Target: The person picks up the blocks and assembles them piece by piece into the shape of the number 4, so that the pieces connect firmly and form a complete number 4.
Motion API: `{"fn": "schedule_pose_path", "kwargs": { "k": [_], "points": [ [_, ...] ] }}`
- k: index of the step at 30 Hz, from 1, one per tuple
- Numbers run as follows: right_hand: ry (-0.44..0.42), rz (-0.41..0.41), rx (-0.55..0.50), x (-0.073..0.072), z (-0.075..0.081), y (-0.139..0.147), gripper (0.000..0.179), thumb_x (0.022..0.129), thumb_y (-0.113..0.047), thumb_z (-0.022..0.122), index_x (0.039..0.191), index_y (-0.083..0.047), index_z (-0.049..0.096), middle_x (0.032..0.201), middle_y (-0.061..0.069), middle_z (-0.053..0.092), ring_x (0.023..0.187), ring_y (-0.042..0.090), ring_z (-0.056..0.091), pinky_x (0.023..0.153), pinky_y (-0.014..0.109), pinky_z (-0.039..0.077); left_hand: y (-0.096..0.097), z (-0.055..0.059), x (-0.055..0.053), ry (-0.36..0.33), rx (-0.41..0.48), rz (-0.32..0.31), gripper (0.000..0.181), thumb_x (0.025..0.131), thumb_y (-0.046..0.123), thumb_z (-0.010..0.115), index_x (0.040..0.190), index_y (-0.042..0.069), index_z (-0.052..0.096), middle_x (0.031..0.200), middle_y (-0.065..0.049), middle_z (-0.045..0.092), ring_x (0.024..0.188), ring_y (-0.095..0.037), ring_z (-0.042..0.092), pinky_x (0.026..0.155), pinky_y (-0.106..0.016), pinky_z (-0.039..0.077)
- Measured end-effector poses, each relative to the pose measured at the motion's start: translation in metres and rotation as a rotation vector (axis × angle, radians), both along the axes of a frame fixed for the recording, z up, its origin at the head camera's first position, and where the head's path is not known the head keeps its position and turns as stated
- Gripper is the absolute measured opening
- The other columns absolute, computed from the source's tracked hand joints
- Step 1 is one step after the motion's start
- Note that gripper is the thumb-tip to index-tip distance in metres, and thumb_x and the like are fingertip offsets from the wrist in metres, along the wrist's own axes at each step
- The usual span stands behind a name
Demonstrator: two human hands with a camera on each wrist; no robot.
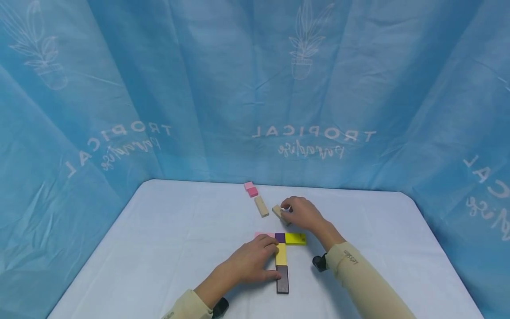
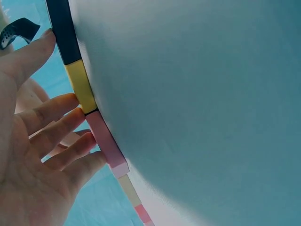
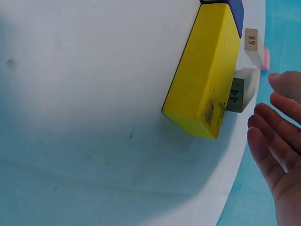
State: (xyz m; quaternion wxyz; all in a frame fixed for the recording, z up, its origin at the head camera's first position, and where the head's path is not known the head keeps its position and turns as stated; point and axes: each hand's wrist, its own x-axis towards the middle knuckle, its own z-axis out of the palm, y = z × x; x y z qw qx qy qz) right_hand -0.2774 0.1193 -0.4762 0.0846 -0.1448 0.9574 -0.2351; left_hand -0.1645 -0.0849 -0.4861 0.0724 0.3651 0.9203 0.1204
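My left hand [image 1: 253,257] rests along a T of coloured blocks, its fingers extended. Its thumb touches the dark brown block [image 1: 283,284], while the fingertips lie at the pale yellow block [image 1: 281,255] and the pink block [image 2: 108,146]. A purple block [image 1: 280,238] joins the pink one to a bright yellow block [image 1: 295,239]. Farther back, my right hand [image 1: 303,215] hovers with loosely bent fingers over a plain wooden block [image 1: 276,209]. The right wrist view shows "44" on that block's end and a gap between thumb and fingers.
Left of the right hand lies another wooden block [image 1: 261,206], marked 68. Two small pink blocks, one lighter [image 1: 249,185] and one darker [image 1: 253,192], sit near the back edge of the white table [image 1: 179,230]. Blue curtains [image 1: 223,88] hang around the table.
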Motion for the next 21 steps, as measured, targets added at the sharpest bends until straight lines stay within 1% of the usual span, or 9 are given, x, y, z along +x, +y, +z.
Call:
{"fn": "schedule_pose_path", "kwargs": {
  "k": [4, 11, 17, 21],
  "points": [
    [-0.019, -0.036, 0.011, -0.001, -0.002, -0.003, 0.034, 0.088, -0.034, 0.069, 0.118, -0.019, 0.067, 0.103, -0.003, 0.063, 0.084, 0.013, 0.056, 0.079, 0.033, 0.052, 0.000, 0.002, 0.000, -0.015, -0.002, -0.003, 0.061, 0.079, 0.064, 0.065, 0.120, 0.019, 0.062, 0.132, 0.007, 0.051, 0.125, -0.010, 0.042, 0.098, -0.035, 0.044],
    [-0.008, -0.046, 0.017, -0.001, -0.002, -0.009, 0.035, 0.087, -0.035, 0.071, 0.117, -0.018, 0.067, 0.108, 0.001, 0.064, 0.089, 0.016, 0.057, 0.082, 0.038, 0.052, 0.001, 0.005, 0.001, -0.014, -0.022, 0.008, 0.061, 0.079, 0.063, 0.066, 0.122, 0.020, 0.062, 0.133, 0.007, 0.050, 0.127, -0.011, 0.041, 0.100, -0.035, 0.042],
    [0.031, -0.029, 0.040, -0.001, -0.006, -0.012, 0.036, 0.086, -0.036, 0.071, 0.117, -0.018, 0.067, 0.106, -0.001, 0.064, 0.092, 0.016, 0.058, 0.084, 0.037, 0.051, 0.001, 0.004, 0.001, -0.014, -0.022, 0.010, 0.061, 0.079, 0.063, 0.066, 0.122, 0.020, 0.062, 0.133, 0.007, 0.051, 0.126, -0.011, 0.041, 0.100, -0.035, 0.042],
    [0.030, -0.031, 0.053, -0.001, -0.008, -0.014, 0.036, 0.085, -0.035, 0.072, 0.116, -0.018, 0.066, 0.102, -0.002, 0.064, 0.089, 0.015, 0.058, 0.083, 0.037, 0.051, 0.002, 0.004, 0.001, -0.021, -0.026, 0.016, 0.061, 0.079, 0.064, 0.066, 0.122, 0.020, 0.062, 0.134, 0.007, 0.050, 0.127, -0.010, 0.041, 0.100, -0.035, 0.042]
  ]
}}
